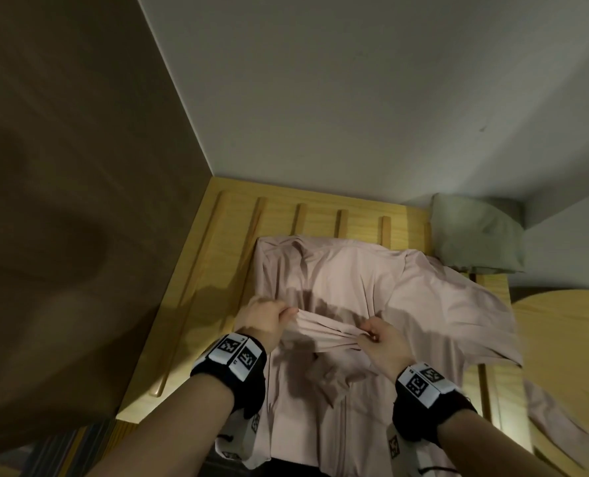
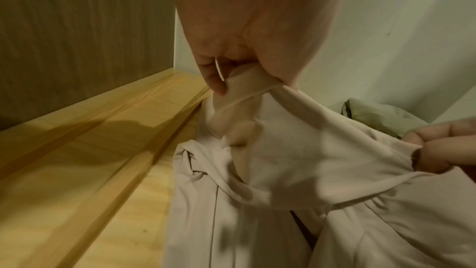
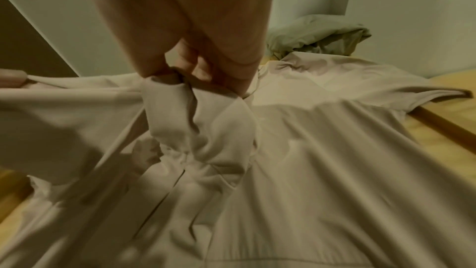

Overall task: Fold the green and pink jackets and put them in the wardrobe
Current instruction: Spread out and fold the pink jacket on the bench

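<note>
The pink jacket [image 1: 355,280] lies spread over the wooden slatted surface [image 1: 217,270], one sleeve trailing off to the lower right. My left hand [image 1: 269,316] pinches a raised fold of its fabric, and my right hand [image 1: 379,335] pinches the same fold a little to the right, so the cloth is stretched between them above the jacket body. In the left wrist view the left hand [image 2: 231,76] grips the pink jacket [image 2: 270,150] by a hemmed edge. In the right wrist view the right hand [image 3: 206,72] bunches the pink jacket [image 3: 322,140]. The green jacket [image 1: 475,235] sits folded at the back right corner.
A brown wooden panel [image 1: 62,201] rises along the left side. White walls [image 1: 355,98] close the back and the right. A second light wood surface with a rounded edge [image 1: 568,332] lies to the right. Dark striped floor [image 1: 62,445] shows at the lower left.
</note>
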`<control>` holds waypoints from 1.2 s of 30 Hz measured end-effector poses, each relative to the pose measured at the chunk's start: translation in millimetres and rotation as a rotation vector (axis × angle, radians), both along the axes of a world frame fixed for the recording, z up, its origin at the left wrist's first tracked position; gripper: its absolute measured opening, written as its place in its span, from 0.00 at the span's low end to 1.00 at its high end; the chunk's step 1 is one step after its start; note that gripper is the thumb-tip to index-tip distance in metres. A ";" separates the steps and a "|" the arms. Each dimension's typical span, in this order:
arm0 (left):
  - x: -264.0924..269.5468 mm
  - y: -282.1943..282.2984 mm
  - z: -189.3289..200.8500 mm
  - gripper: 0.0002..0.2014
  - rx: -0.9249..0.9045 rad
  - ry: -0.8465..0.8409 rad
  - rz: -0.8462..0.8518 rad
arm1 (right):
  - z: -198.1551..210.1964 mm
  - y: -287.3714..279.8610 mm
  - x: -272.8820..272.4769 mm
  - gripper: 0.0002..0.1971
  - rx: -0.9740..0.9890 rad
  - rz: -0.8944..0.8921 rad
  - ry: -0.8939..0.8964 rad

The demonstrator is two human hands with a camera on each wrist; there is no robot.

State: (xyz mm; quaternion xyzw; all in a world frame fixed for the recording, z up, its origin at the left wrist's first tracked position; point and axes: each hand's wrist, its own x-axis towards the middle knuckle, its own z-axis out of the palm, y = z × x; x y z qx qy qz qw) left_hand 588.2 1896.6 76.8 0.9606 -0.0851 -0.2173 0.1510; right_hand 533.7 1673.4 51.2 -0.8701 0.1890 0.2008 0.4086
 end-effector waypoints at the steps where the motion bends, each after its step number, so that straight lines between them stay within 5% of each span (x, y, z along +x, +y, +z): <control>1: 0.5 -0.3 0.0 0.21 0.024 0.010 -0.022 | -0.8 -1.9 -0.4 0.10 -0.006 -0.007 -0.005; 9: 7.8 2.8 -2.2 0.23 0.032 0.134 -0.046 | -1.8 -10.9 -0.4 0.12 -0.007 -0.069 -0.084; 18: 20.4 -1.0 0.8 0.22 -0.059 0.190 -0.079 | 3.7 -14.7 1.8 0.10 -0.137 0.038 0.082; 26: 12.9 0.3 -2.4 0.15 -0.269 0.161 0.176 | 4.0 -22.7 4.3 0.13 0.015 -0.256 0.109; 30: 1.0 15.0 -17.1 0.24 -0.051 0.272 0.310 | 7.4 -32.7 0.6 0.10 0.034 -0.306 0.072; 36: -23.3 28.9 -50.1 0.28 0.029 0.386 0.441 | 4.2 -36.8 -4.1 0.07 -0.027 -0.174 0.038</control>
